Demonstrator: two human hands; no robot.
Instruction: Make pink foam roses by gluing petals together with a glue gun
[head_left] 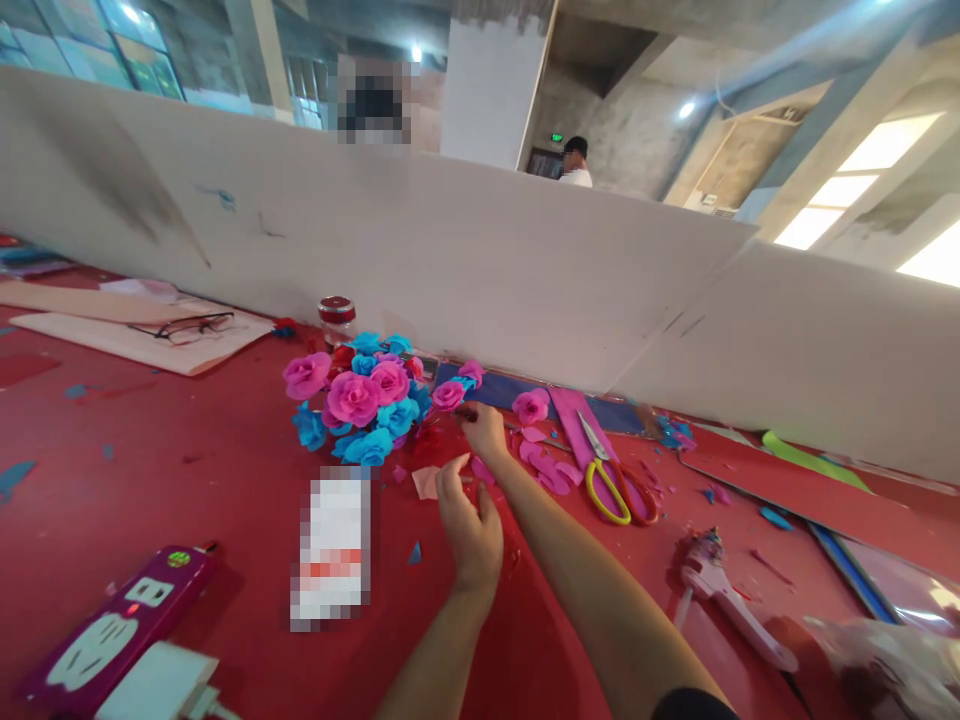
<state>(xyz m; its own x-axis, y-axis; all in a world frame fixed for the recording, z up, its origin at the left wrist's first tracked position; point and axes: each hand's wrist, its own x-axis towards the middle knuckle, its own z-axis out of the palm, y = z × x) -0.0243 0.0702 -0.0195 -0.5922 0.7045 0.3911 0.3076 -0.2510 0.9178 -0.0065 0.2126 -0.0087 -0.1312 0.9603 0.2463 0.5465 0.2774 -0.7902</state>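
Note:
Near the middle, my right hand (486, 430) reaches over the red table, its fingertips pinched together beside a pink paper rose (448, 397). What lies between those fingertips is too small and dark to make out. Just below it, my left hand (469, 525) is held with curved fingers and the thumb apart, with nothing visible in it. A small pinkish paper piece (426, 483) lies beside its fingers. To the left stands a bunch of pink and blue paper roses (352, 398). Loose pink paper petals (547, 468) are scattered right of my right hand, below a single pink rose (531, 406).
Scissors with yellow and red handles (609, 490) lie right, beyond them a pink glue gun (731, 600). At lower left are a purple power strip (124, 630) and white plug (159, 682). Eyeglasses (187, 326) rest on paper. A white partition (450, 250) borders the table.

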